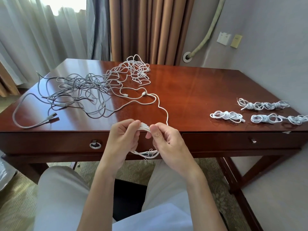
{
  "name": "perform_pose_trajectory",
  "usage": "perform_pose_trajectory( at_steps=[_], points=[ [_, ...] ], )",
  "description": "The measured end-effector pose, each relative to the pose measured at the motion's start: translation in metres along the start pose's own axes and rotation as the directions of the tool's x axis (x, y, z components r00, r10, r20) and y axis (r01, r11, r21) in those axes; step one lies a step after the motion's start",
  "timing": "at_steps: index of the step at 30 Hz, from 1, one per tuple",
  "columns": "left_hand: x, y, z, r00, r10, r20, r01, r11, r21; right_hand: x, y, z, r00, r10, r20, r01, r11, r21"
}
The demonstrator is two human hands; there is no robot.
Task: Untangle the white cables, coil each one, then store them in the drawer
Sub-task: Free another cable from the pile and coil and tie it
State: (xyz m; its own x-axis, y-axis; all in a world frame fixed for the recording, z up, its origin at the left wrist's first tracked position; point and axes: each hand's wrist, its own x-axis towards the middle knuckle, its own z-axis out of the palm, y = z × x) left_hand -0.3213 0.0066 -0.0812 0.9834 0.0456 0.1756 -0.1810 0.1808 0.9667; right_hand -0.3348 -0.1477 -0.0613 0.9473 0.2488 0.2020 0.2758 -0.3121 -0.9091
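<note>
left hand (124,137) and right hand (164,139) pinch a white cable coil (145,127) between curled fingertips; its loops hang beneath both palms.

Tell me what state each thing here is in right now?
Left hand: grips the white cable coil.
Right hand: pinches the coil.
White cable coil: partly wound, tail trailing onto the desk.
Tangled white cables: still knotted.
Four coiled white bundles: finished, on the desk.
Wooden desk drawers: closed.

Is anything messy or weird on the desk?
Yes. A big tangled pile of cables sprawls over the desk's left half, unlike the neat coiled bundles on the right. Both drawers look shut.
</note>
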Motion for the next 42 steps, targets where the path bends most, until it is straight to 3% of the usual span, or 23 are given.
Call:
perform_pose_trajectory(
  at_steps=[2,6,9,11,14,16,21,26,29,32,36,40,42],
  points=[
    [-0.002,0.004,-0.001,0.998,-0.048,0.045,0.048,0.999,-0.011,-0.002,-0.003,-0.002,1.000,-0.005,0.002,0.005,1.000,0.029],
    [-0.008,0.014,-0.001,0.982,-0.111,0.149,0.085,0.981,0.175,-0.003,-0.002,-0.007,0.994,-0.004,0.105,0.009,0.999,-0.045],
    [-0.008,0.018,0.003,0.983,-0.127,0.131,0.079,0.943,0.323,-0.003,-0.001,-0.005,0.990,-0.002,0.143,0.012,0.997,-0.073],
    [-0.007,0.017,0.004,0.987,-0.119,0.112,0.076,0.941,0.329,-0.004,-0.003,-0.004,0.993,-0.005,0.118,0.012,0.998,-0.055],
    [-0.004,0.013,0.003,0.990,-0.141,0.032,0.141,0.990,0.006,-0.002,-0.006,-0.006,0.998,0.037,0.056,-0.042,0.996,0.081],
    [-0.002,0.010,0.006,0.982,-0.189,-0.012,0.182,0.959,-0.218,0.000,-0.005,-0.007,0.997,0.048,0.059,-0.058,0.980,0.190],
    [0.001,0.003,0.015,0.970,-0.240,0.045,0.236,0.874,-0.426,0.001,0.006,-0.006,0.999,0.023,0.023,-0.028,0.965,0.259],
    [-0.001,-0.003,-0.002,0.949,-0.132,0.285,0.207,0.945,-0.255,-0.002,0.005,-0.013,0.999,0.044,0.029,-0.049,0.976,0.210],
    [-0.004,-0.003,-0.026,0.854,-0.111,0.508,0.214,0.965,-0.150,-0.005,0.003,-0.018,0.993,0.039,0.114,-0.056,0.987,0.151],
    [-0.009,-0.001,-0.039,0.768,-0.088,0.635,0.208,0.971,-0.117,-0.006,0.002,-0.019,0.984,0.064,0.163,-0.092,0.982,0.168],
    [-0.010,0.001,-0.042,0.736,-0.053,0.675,0.216,0.963,-0.160,-0.005,-0.002,-0.019,0.985,0.022,0.169,-0.048,0.988,0.150],
    [-0.006,0.008,-0.035,0.780,-0.200,0.593,0.233,0.972,0.021,-0.003,-0.001,-0.020,0.986,0.040,0.162,-0.027,0.996,-0.082],
    [-0.007,0.013,-0.026,0.812,-0.248,0.528,0.246,0.966,0.076,-0.002,0.002,-0.019,0.981,0.066,0.180,-0.048,0.993,-0.107]
  ],
)
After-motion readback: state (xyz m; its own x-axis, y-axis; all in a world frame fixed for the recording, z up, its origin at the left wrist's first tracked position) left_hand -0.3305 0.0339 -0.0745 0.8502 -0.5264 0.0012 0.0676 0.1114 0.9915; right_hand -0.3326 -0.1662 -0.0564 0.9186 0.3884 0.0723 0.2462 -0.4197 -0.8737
